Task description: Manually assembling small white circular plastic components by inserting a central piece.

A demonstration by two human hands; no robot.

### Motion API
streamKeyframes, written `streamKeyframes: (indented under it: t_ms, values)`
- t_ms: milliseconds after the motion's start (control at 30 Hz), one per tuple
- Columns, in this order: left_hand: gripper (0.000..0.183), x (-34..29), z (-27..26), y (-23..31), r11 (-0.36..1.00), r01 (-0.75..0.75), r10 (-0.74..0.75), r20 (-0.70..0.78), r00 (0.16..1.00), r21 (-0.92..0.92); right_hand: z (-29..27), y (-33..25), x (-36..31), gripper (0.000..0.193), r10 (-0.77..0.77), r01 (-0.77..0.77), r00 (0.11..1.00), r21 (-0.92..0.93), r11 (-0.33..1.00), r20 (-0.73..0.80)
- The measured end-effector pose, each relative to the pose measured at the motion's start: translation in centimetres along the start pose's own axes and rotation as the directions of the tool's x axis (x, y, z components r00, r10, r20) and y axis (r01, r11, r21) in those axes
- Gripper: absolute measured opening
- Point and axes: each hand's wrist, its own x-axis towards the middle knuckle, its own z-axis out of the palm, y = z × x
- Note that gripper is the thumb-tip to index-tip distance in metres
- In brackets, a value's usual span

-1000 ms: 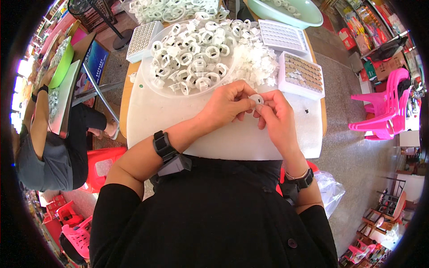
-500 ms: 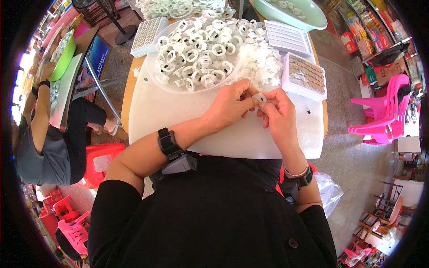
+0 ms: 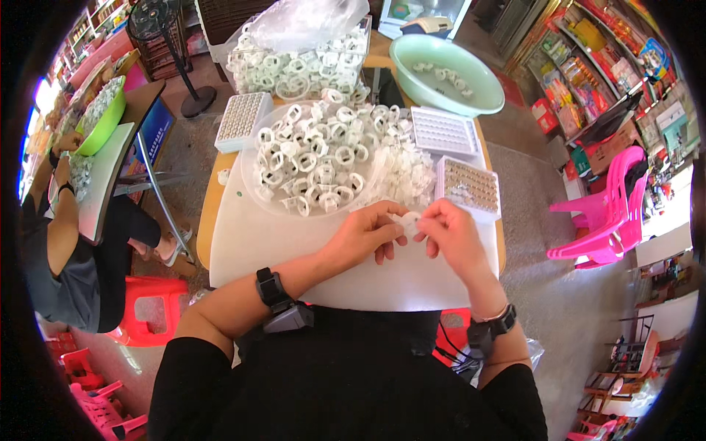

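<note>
The left fingers (image 3: 388, 233) pinched a small white part (image 3: 412, 220). The right fingers (image 3: 440, 211) bunched at its edge, grip unclear. White rings (image 3: 323, 172) lay beyond them.

On the table (image 3: 211, 214), a mat (image 3: 250, 253) reaches to the near edge. A dish (image 3: 254, 192) full of rings (image 3: 323, 151) lies across the mat's far left; behind it stands a bin (image 3: 362, 45) of more rings under a bag (image 3: 305, 26). A left tray (image 3: 244, 119) sits at the table's left edge. Right of the dish come a heap of pieces (image 3: 403, 175), then a rear tray (image 3: 444, 131) and front tray (image 3: 471, 185) along the right edge. A basin (image 3: 441, 92) occupies the far right corner. Before the heap, a part (image 3: 409, 219) lies between left hand (image 3: 365, 234) and right hand (image 3: 452, 234).
</note>
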Motion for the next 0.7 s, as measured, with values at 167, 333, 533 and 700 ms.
streamKeyframes:
  t_ms: [167,333,533,700]
  values:
    - [0.026,0.4,-0.5,-0.4,0.999,-0.005,0.003,0.042,0.999,0.047,-5.5,-4.8,7.5,0.012,-0.225,0.217,0.959,-0.061,0.974,-0.171]
    - [0.024,1.6,-1.1,-1.1,0.992,-0.019,0.006,0.107,0.994,0.126,-5.1,-8.2,11.8,0.029,-0.308,0.372,0.888,0.140,0.917,-0.341]
    - [0.020,1.2,-0.7,-0.8,0.982,-0.018,-0.008,0.134,0.991,0.188,3.6,-4.0,11.0,0.016,-0.441,0.485,0.872,-0.484,0.728,0.212]
    - [0.018,1.2,-0.6,-1.3,0.968,-0.098,0.069,0.131,0.989,0.231,6.6,-2.9,11.1,0.013,-0.620,0.581,0.683,-0.802,0.139,0.387]
